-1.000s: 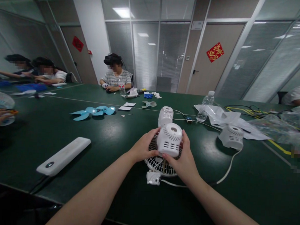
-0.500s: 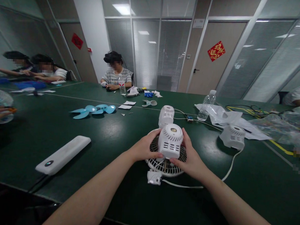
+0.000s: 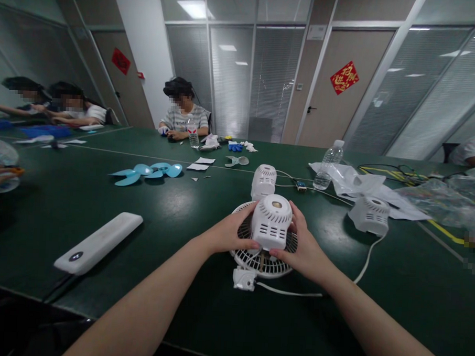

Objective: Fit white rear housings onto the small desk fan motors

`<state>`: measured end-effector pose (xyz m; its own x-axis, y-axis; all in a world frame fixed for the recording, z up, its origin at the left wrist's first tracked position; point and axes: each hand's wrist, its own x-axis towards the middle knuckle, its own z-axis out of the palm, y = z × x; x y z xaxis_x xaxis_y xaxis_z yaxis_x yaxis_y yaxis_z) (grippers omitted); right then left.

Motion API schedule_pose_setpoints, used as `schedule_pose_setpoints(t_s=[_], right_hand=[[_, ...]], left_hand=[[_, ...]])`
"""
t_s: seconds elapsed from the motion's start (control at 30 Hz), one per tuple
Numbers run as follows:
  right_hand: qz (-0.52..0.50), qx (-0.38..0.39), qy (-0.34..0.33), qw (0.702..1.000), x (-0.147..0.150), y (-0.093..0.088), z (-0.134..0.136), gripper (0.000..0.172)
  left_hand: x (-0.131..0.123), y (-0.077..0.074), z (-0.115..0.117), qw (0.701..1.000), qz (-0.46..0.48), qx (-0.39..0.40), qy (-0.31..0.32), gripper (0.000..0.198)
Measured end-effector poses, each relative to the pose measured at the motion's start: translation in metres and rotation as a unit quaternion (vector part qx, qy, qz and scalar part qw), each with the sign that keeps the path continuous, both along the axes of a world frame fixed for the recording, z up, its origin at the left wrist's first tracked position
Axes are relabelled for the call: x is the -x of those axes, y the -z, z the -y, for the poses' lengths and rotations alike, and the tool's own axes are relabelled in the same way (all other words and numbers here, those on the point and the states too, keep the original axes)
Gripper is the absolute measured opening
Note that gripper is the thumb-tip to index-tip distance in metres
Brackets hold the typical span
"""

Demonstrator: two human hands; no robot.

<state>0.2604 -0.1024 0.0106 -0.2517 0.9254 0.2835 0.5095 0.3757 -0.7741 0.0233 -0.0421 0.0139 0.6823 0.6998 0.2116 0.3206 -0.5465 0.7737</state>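
Observation:
A white slotted motor housing [image 3: 273, 221] is held between my two hands above a round white fan grille [image 3: 263, 265]. My left hand [image 3: 235, 233] grips its left side, thumb near the lower front edge. On its right side my right hand [image 3: 300, 241] is wrapped round it, thumb at the bottom. A white clip-like part [image 3: 244, 279] with a cable lies at the grille's front edge. Just behind the grille stands a second white housing [image 3: 264, 180]. Another white housing [image 3: 369, 215] rests to the right with its cord.
Blue fan blades [image 3: 128, 176] and a long white device [image 3: 99, 243] lie to the left. A water bottle [image 3: 328, 165] stands by plastic sheeting [image 3: 363, 186] at the right. Across the green table [image 3: 204, 208] sits a person [image 3: 185, 118]; others are at both sides.
Both hands and the held housing have shifted very slightly to the right, with the housing turned a little. The view has also moved slightly.

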Motion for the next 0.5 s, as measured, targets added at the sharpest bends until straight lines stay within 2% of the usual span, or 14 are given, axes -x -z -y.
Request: schedule_pose_setpoints(t_s=[0.33,0.5], right_hand=[[0.007,0.002,-0.001,1.0,-0.0011,0.0013,-0.0018,0.114],[0.005,0.045,-0.052,0.998,-0.0094,-0.0045,-0.0033,0.112]], left_hand=[[0.0019,-0.0006,-0.0023,0.999,0.023,0.021,0.019,0.102],[0.0027,0.0006,-0.0042,0.999,0.019,0.029,0.017,0.101]])
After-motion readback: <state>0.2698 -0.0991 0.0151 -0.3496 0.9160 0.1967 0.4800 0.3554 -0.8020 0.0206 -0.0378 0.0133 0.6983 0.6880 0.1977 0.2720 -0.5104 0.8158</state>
